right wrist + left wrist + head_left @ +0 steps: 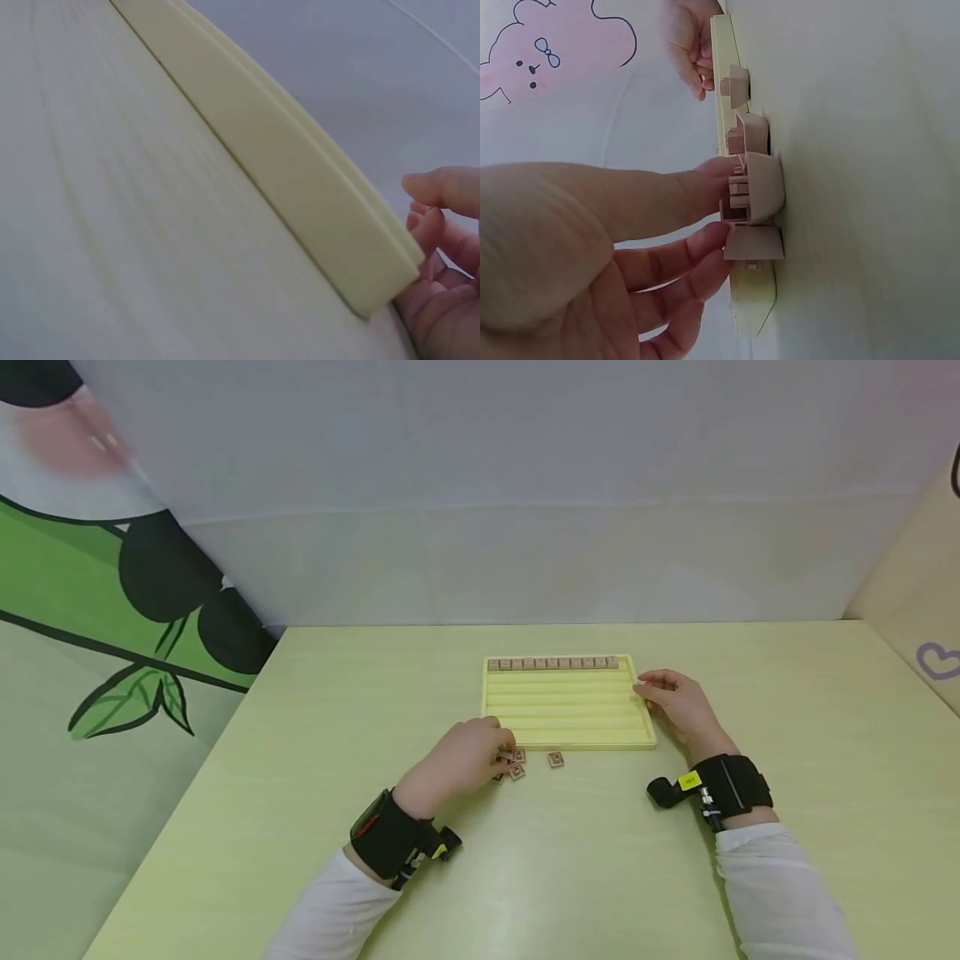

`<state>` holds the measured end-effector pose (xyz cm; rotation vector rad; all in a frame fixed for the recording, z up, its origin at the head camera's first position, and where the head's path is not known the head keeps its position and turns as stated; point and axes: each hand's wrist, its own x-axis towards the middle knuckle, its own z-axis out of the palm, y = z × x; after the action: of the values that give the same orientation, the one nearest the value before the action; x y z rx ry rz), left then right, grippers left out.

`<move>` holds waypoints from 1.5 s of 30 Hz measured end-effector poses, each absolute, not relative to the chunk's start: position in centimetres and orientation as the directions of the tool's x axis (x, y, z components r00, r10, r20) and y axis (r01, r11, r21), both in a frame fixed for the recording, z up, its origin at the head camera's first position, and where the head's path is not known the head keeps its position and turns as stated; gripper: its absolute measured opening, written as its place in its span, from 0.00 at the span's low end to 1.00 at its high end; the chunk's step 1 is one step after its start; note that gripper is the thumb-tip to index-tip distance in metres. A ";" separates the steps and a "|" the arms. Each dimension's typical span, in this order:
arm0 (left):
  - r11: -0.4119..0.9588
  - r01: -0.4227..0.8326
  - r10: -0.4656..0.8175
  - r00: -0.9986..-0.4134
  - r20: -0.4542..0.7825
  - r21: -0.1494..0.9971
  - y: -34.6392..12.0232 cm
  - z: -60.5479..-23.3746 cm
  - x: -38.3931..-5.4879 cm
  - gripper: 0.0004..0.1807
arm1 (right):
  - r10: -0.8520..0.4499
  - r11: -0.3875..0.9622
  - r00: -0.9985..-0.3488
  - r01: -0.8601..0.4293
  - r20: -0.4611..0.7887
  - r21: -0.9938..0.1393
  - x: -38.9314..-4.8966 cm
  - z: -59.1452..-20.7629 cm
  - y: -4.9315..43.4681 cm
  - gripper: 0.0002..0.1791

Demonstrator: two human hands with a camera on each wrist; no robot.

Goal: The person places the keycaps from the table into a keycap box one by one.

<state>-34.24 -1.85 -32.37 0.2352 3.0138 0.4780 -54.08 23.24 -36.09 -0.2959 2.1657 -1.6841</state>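
Observation:
My left hand [468,752] is at the tray's near left corner, its thumb and fingertips pinching a pinkish-brown keycap [736,208]. Hollow undersides and stems show on the keycaps around it in the left wrist view. Several loose keycaps [517,772] lie under and beside those fingers, and a single keycap [556,760] sits farther right. Behind them is a shallow yellow tray [562,711] with ridged rows, its back row filled with a line of keycaps [552,663]. By the tray's right rim, my right hand [678,703] has its fingers loosely bent, thumb reaching over the edge.
A pale yellow-green table [360,710] carries the tray. White fabric [562,543] hangs along the table's back edge, and a printed cartoon panel [127,593] stands at the left. Each wrist wears a black strap with a camera [663,792].

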 end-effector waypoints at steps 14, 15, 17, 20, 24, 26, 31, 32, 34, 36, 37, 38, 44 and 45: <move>0.947 0.221 0.228 -0.974 -0.003 0.234 -2.7 -33.3 -32.6 0.04 | -0.375 0.214 -0.914 0.081 -0.158 -0.973 -51.0 -36.9 23.5 0.16; 0.947 0.224 0.231 -0.973 -0.004 0.229 -2.7 -33.3 -32.4 0.04 | -0.370 0.215 -0.915 0.083 -0.160 -0.973 -50.8 -36.9 23.5 0.16; 0.951 0.220 0.227 -0.974 -0.005 0.219 -2.6 -33.2 -32.7 0.05 | -0.369 0.224 -0.914 0.087 -0.167 -0.971 -51.1 -36.8 23.5 0.16; 0.951 0.219 0.224 -0.975 0.003 0.217 -2.5 -33.1 -33.0 0.04 | -0.369 0.237 -0.913 0.087 -0.172 -0.968 -51.5 -36.6 23.5 0.17; 0.953 0.215 0.217 -0.976 0.014 0.214 -2.4 -33.1 -33.4 0.03 | -0.369 0.252 -0.911 0.092 -0.184 -0.963 -52.1 -36.4 23.4 0.17; 0.953 0.216 0.216 -0.976 0.023 0.212 -2.4 -33.1 -33.6 0.02 | -0.369 0.257 -0.910 0.097 -0.190 -0.962 -52.3 -36.3 23.4 0.16; 0.950 0.232 0.226 -0.973 0.051 0.209 -2.2 -33.1 -34.0 0.03 | -0.386 0.256 -0.904 0.088 -0.185 -0.963 -53.1 -36.0 23.3 0.17; 0.950 0.233 0.226 -0.973 0.053 0.210 -2.2 -33.2 -34.1 0.03 | -0.392 0.255 -0.902 0.084 -0.182 -0.963 -53.3 -36.0 23.3 0.18; 0.948 0.224 0.217 -0.975 0.055 0.228 -2.1 -33.1 -34.4 0.03 | -0.408 0.247 -0.897 0.074 -0.173 -0.966 -53.6 -36.0 23.3 0.19; 0.942 0.212 0.202 -0.977 0.065 0.261 -2.1 -32.9 -34.7 0.03 | -0.421 0.240 -0.892 0.063 -0.163 -0.969 -54.0 -36.1 23.3 0.19; 0.936 0.204 0.192 -0.979 0.070 0.288 -2.1 -32.9 -34.8 0.03 | -0.426 0.236 -0.891 0.059 -0.158 -0.970 -54.2 -36.1 23.3 0.18; 0.927 0.195 0.181 -0.981 0.074 0.320 -2.1 -32.8 -35.0 0.02 | -0.431 0.233 -0.889 0.054 -0.153 -0.971 -54.4 -36.1 23.3 0.18; 0.881 0.179 0.140 -0.983 0.120 0.438 -2.0 -32.3 -35.8 0.02 | -0.448 0.235 -0.884 0.029 -0.135 -0.971 -55.7 -36.0 23.3 0.18; 0.878 0.189 0.142 -0.980 0.138 0.440 -2.0 -32.2 -36.0 0.03 | -0.450 0.237 -0.883 0.027 -0.135 -0.971 -55.9 -36.0 23.3 0.18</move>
<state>-35.96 -1.96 -32.19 0.2771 3.1422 0.7523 -55.85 23.29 -36.00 -0.3886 2.1292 -1.6840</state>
